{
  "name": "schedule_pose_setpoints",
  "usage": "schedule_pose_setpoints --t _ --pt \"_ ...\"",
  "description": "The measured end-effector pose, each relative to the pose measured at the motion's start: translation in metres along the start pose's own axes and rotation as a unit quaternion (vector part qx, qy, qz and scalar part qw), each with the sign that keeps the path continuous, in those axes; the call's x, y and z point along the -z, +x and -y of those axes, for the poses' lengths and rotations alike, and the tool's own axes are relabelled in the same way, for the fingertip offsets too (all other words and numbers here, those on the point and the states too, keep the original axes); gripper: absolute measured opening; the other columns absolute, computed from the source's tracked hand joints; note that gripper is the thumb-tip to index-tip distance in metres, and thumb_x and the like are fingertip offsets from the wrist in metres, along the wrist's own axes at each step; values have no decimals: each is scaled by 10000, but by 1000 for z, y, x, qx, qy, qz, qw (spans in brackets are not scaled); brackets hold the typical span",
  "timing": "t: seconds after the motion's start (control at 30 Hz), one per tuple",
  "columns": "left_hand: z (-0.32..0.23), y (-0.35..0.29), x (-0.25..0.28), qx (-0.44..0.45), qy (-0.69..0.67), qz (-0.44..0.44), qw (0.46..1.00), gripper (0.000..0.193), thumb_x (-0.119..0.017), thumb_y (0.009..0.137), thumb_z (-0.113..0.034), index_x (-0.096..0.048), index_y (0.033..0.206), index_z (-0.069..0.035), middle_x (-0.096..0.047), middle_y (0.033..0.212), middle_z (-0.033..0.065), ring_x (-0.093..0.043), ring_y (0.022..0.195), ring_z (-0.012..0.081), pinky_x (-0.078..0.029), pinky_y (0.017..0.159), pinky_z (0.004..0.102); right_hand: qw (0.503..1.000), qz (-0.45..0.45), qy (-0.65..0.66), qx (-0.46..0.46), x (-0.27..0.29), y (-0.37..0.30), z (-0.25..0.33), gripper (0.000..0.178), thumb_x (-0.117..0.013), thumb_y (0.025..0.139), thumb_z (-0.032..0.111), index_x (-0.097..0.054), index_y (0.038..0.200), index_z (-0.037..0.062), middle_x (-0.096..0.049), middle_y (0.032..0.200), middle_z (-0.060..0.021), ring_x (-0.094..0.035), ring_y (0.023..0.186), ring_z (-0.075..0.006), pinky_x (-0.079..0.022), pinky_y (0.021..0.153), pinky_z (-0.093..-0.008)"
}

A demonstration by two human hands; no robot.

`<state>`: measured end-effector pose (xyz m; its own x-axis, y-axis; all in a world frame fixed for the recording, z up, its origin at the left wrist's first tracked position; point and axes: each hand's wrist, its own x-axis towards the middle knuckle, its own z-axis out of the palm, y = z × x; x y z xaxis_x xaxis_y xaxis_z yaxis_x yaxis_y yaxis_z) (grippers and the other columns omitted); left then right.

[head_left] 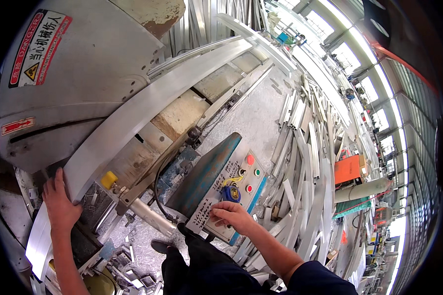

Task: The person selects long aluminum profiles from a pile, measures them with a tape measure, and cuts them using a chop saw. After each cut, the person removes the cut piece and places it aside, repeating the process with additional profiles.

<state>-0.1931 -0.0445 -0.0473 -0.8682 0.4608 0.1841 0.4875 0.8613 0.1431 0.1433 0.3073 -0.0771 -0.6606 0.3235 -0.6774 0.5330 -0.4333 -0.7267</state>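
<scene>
A long silvery metal profile (133, 112) runs from the machine bed's far end down to the lower left. My left hand (62, 206) lies across its near part, fingers stretched and apart, beside the machine's large grey guard (79, 98). Over the lower part of a control box (253, 196) is my right hand (234, 216), its fingers curled together; whatever lies beneath the fingertips is hidden. Just above that hand, a blue and yellow tape measure (231, 193) rests on the box. Red and green buttons (257, 172) sit along the panel, next to a handwritten white strip (202, 216).
A yellow knob (109, 180) sticks up at the bed's edge. Metal offcuts (133, 275) litter the floor near my feet. Stacks of long profiles (300, 132) cover the floor at the right, with an orange box (347, 169) beyond. More profiles stand behind the machine.
</scene>
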Motion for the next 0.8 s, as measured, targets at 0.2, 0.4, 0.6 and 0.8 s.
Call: schedule_pose_setpoints --t 0.2,0.4,0.6,0.8 --pt "-10 5 11 30 -2 22 999 1015 -795 525 -63 -327 1424 -120 -452 1256 233 -427 1200 431 -329 1037 532 999 20 -46 -14 -8 8 0 328 -627 943 241 -608 1166 2 -673 1022 -72 -664 902 -150 -541 777 -281" --pt "3 -1 4 -4 -21 61 998 936 -823 555 -216 -401 1363 -5 -463 1319 215 -427 1233 384 -342 1028 538 990 18 -136 14 -44 -12 -2 341 -614 930 213 -597 1188 -11 -682 1013 -113 -675 878 -193 -561 742 -302" --pt "20 -36 18 -63 81 -16 995 824 -709 701 -138 -366 1449 -99 -344 1470 231 -359 1326 414 -290 1083 598 996 -61 -58 22 -23 -52 -24 208 -596 934 147 -609 1094 16 -678 924 -103 -672 740 -167 -579 597 -298" --pt "-5 -24 10 -81 126 -57 987 631 -597 826 -158 -401 1416 -48 -395 1432 230 -404 1293 433 -296 1075 623 999 -48 -16 -5 -6 -25 -23 158 -599 933 115 -607 1062 24 -671 878 -103 -663 692 -179 -566 562 -304"
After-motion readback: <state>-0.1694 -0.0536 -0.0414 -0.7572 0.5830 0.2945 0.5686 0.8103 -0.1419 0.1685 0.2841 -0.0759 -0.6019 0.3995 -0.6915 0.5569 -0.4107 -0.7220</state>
